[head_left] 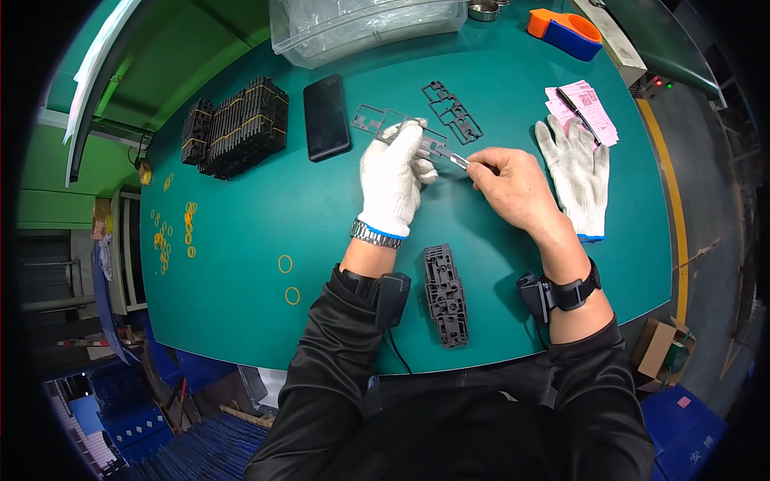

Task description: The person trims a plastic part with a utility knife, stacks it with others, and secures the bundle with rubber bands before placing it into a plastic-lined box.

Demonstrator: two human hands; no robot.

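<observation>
Head view: the gloved left hand (391,180) grasps a thin grey plastic frame (385,124) above the green table (321,208). The frame's long axis runs from upper left to lower right, toward the bare right hand (513,188). That hand pinches a small blade-like tool (459,161) at the frame's near end. The glove hides the contact point, and the tool's tip is hard to see.

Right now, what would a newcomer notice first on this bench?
Mid-table, the gloved left hand holds a thin grey plastic frame while the bare right hand works at it with a small blade. A spare white glove lies right; banded black stacks sit far left.
</observation>
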